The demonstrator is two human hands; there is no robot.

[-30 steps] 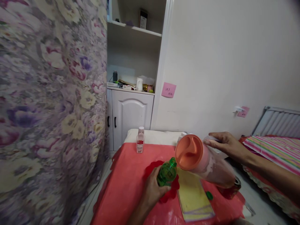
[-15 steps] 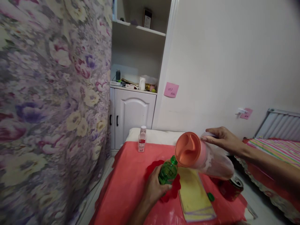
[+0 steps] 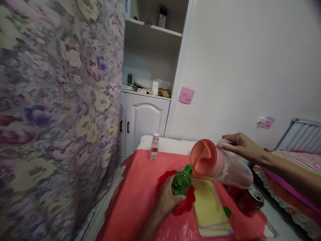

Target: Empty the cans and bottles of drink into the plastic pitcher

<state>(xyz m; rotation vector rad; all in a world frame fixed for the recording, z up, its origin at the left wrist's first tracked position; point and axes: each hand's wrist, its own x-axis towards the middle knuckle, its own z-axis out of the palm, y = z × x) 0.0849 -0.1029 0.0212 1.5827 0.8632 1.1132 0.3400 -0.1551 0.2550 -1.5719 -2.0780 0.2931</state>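
My left hand (image 3: 168,197) is wrapped round a green plastic bottle (image 3: 181,182), which leans a little to the right with its uncapped mouth up. Under it lies a red scalloped dish (image 3: 189,201), partly covered by the hand. My right hand (image 3: 240,145) grips the handle of a clear pitcher (image 3: 234,172) with an orange lid (image 3: 203,157). The pitcher is tipped nearly level, lid to the left, its rim right beside the bottle's mouth. Whether liquid flows between them I cannot make out. A green cap (image 3: 227,211) rests on the red tablecloth (image 3: 130,190).
A yellow booklet (image 3: 210,204) lies on the table, with a dark red can (image 3: 250,202) to its right. At the far edge stands a small clear bottle (image 3: 154,149). A flowered curtain (image 3: 62,117) hangs left; a bed (image 3: 298,160) is at the right.
The whole view has shifted slightly, so things appear a little farther right. Both hands keep their hold, and pitcher and green bottle stay in nearly the same position against each other.
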